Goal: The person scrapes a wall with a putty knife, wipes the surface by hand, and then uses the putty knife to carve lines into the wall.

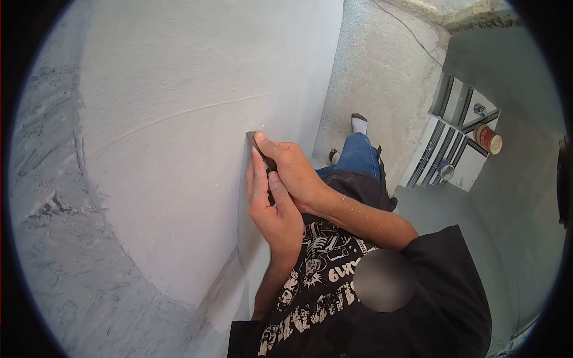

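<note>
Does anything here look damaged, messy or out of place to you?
A few things stand out. The wall shows a long thin ridge line across its smooth plaster and a rough, scraped grey area at the left edge. White specks dot the forearm of the right hand, which with the left hand presses a flat tool to the wall.

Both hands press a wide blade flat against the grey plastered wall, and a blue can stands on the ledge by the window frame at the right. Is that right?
Not quite. The can is red, not blue, as the head view shows. The rest holds: the left hand and right hand press the wide blade against the grey wall.
</note>
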{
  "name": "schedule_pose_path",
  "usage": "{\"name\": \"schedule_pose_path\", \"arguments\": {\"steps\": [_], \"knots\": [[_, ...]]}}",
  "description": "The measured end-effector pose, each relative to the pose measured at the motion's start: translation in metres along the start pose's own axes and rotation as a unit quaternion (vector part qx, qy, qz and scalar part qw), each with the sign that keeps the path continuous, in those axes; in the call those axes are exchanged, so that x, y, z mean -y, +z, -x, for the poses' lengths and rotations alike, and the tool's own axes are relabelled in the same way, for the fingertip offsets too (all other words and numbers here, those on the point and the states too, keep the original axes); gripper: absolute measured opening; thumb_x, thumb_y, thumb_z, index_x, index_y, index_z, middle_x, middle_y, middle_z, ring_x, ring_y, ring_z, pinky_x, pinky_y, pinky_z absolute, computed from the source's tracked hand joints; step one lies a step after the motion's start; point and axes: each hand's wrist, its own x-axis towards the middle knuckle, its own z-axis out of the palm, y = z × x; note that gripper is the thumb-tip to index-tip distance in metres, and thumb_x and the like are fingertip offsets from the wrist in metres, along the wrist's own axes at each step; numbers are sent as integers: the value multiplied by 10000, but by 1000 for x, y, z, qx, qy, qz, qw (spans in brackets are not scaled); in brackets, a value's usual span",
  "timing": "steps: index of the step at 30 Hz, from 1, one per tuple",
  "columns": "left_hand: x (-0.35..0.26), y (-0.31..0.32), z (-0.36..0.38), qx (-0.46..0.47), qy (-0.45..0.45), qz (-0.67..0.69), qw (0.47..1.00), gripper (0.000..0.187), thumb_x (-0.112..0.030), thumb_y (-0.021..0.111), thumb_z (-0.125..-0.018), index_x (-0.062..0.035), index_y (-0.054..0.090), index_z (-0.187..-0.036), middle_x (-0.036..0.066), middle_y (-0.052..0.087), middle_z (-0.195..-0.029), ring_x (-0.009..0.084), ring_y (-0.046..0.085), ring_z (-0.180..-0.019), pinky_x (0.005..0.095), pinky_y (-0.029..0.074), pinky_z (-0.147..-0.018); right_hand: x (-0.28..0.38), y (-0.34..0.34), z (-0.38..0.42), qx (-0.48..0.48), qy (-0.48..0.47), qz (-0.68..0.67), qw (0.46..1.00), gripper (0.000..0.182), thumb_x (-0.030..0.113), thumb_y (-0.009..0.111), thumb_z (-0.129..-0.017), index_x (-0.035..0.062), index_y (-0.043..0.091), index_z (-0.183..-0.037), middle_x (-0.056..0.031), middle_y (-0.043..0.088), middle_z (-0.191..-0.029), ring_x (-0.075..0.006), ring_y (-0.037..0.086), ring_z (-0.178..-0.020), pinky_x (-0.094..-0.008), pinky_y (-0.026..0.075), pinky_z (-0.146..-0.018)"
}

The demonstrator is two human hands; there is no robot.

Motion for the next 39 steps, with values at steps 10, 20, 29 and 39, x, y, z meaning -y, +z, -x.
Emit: {"name": "schedule_pose_path", "arguments": {"steps": [10,20,29,39], "knots": [[-18,35,-29,-30,30,12,999,442,-45,424,-971,91,441,-1391,232,524,-1377,293,533,-1253,368,429,-1024,52,-8,-12,7,-16,44,999,411,373,516,-1006,38,590,-779,-4,515,-696,-89,459,-602,-277,391,-495],[-17,41,-23,-10,1,150,989,436,-87,447,-984,59,457,-1395,221,514,-1381,301,541,-1237,390,439,-1012,50,-14,-11,14,-55,46,997,383,363,520,-997,39,596,-808,-25,511,-698,-129,479,-585,-314,417,-515],[38,83,69,171,25,64,983,592,-286,539,-975,-3,368,-1466,273,320,-1499,373,515,-1246,449,433,-1015,40,-161,42,-82,-15,147,986,307,364,522,-944,70,512,-859,-35,475,-643,-148,479,-511,-286,432,-452],[111,39,185,-88,97,-91,987,694,-261,581,-939,3,272,-1502,355,82,-1547,501,154,-1428,549,231,-1137,53,-517,104,-369,6,107,923,95,83,416,-875,6,472,-878,-92,502,-694,-229,532,-583,-369,491,-541]]}}
